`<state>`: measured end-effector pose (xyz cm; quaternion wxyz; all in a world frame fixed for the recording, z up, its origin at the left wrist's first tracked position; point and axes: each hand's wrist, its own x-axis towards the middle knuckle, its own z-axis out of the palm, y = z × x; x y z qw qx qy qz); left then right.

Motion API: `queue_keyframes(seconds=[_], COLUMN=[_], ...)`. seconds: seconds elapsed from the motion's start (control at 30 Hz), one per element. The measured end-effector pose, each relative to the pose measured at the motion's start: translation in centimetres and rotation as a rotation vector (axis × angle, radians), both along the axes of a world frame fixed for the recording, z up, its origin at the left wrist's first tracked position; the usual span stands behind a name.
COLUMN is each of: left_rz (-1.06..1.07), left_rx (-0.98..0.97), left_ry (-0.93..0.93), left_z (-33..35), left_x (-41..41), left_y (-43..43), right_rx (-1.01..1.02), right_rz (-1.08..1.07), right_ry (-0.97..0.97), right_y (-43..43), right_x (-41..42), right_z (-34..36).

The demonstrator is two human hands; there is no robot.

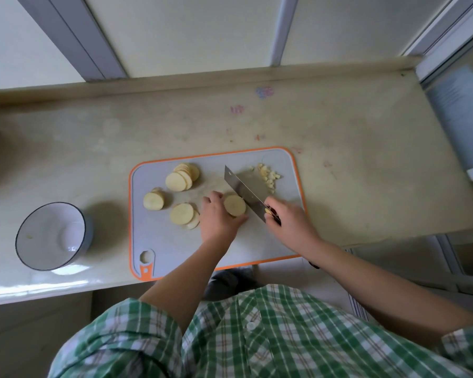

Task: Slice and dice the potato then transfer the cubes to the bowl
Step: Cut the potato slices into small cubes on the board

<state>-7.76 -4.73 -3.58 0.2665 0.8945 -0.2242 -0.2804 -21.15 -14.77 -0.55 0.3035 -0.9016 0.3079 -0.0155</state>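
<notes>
Wearing green checked shirt (271, 336), clenching cleaver (243, 189) in right hand (290, 222), gripping potato slice stack (234, 205) in left hand (216, 219), just left of that grip, against the blade slanting away forward-left.

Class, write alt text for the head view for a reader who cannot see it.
A person's left hand steadies a potato piece on an orange-rimmed cutting board while the right hand grips a cleaver. Diced cubes lie at the board's far right; a bowl stands left.
</notes>
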Motion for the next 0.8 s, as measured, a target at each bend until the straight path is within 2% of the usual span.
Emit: queue_keyframes(seconds=[0.1,0.33,0.53,0.8], left_rz=[-0.113,-0.153,0.044,0.187], left_rx=[0.026,0.003,-0.072,-0.027], left_ry=[-0.074,-0.106,0.011,0.102], left_z=[0.0,-0.1,-0.1,-0.9], left_x=[0.1,0.5,0.5,1.5], left_y=[0.1,0.5,0.4,-0.7], right_rx=[0.039,0.059,0.03,-0.029], right_rz=[-0.001,-0.039,0.039,0.142], right_ry=[-0.012,-0.036,0.034,0.201], right_y=[-0.3,-0.9,-0.7,-0.6], right_x=[-0.1,0.0,0.4,0.9], right_z=[0.0,0.9,1.2,1.5])
